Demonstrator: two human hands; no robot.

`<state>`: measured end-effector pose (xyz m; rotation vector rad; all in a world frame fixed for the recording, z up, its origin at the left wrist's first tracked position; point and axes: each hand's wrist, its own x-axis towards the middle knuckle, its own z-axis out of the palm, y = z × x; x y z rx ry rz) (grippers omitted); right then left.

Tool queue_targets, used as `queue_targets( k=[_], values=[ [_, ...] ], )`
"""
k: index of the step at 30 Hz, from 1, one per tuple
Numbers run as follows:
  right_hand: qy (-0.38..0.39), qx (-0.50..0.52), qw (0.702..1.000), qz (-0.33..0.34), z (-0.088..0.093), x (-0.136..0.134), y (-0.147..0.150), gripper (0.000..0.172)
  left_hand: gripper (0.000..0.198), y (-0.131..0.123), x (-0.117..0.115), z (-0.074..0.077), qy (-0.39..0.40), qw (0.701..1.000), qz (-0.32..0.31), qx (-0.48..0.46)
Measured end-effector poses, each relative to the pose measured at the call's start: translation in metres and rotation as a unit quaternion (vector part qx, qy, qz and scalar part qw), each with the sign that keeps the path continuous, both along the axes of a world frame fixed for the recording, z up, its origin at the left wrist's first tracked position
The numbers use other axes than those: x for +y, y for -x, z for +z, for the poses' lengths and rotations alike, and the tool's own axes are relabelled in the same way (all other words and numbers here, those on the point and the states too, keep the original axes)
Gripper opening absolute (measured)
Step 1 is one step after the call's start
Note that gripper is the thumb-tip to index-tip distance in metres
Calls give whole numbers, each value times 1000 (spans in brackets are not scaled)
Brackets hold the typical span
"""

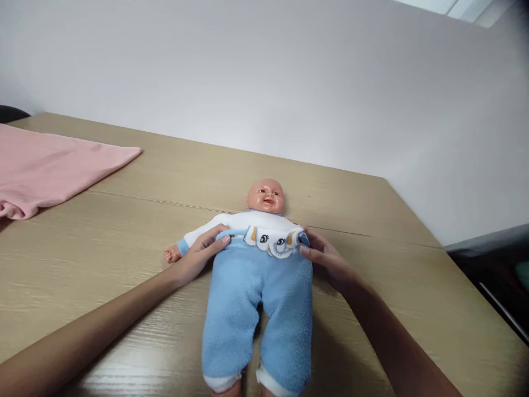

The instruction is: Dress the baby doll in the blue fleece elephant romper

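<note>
**Your left hand (pixel 202 248) and right hand (pixel 327 258) grasp the waist of the fuzzy sky-blue doll trousers (pixel 237 281)**

You have the trousers on a bald, pinkish plastic baby doll (pixel 265 196), which lies on its back on a pale brown wood-grain table (pixel 165 176), straight in front of you, its head pointing away. The waistband reaches up to the doll's chest, over a white long-sleeved top (pixel 262 220) with a blue cuff.

Your left hand pinches the waistband at one side, the thumb laid over the front and the fingers along its upper edge. Your right hand has the opposite side, its thumb beside a white embroidered animal-face patch (pixel 268 241) with dark eyes and orange marks; its fingers are partly hidden behind the cloth, so you cannot tell how far they tuck in.

Beside your left wrist, one doll arm stretches out and rests on the table. Towards you, the trouser legs lie slightly apart and end in white hems, with the bare plastic legs running out of view.

Well apart, on the far left, a soft pink cloth (pixel 61 168) lies spread on the table, bunched at its near end. A plain pale wall (pixel 248 71) stands behind.
</note>
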<state>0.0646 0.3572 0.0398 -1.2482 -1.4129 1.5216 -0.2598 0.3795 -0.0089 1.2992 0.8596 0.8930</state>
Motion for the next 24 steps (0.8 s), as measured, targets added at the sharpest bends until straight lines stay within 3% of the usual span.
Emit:
queue_targets(
  k=[2,6,10,12,15,18,20,24],
  values=[
    [-24,-20,999,-24,-11,8,1,48,39,-3,-1,-4,-1,999,32,-8],
    [-101,-149,982,-65,-25,8,9,40,35,-7,-4,-7,-87,990,104,31],
    [-200,-220,943,-148,-8,-2,27,40,32,-10,-9,-7,-101,983,151,-16],
    [-276,-271,913,-129,10,-2,42,34,30,-10,-11,-9,-115,977,175,-37],
    [-348,-293,890,-5,36,15,74,21,27,-8,-17,-13,-147,967,202,-44],
    [-384,-313,859,131,50,54,114,17,29,-7,-23,-14,-168,964,204,-27],
    [-375,-371,818,227,50,85,140,17,29,-8,-26,-13,-177,962,207,-10],
    [-368,-414,705,443,37,128,184,42,26,-11,-26,-15,-181,954,237,15]
  ],
)
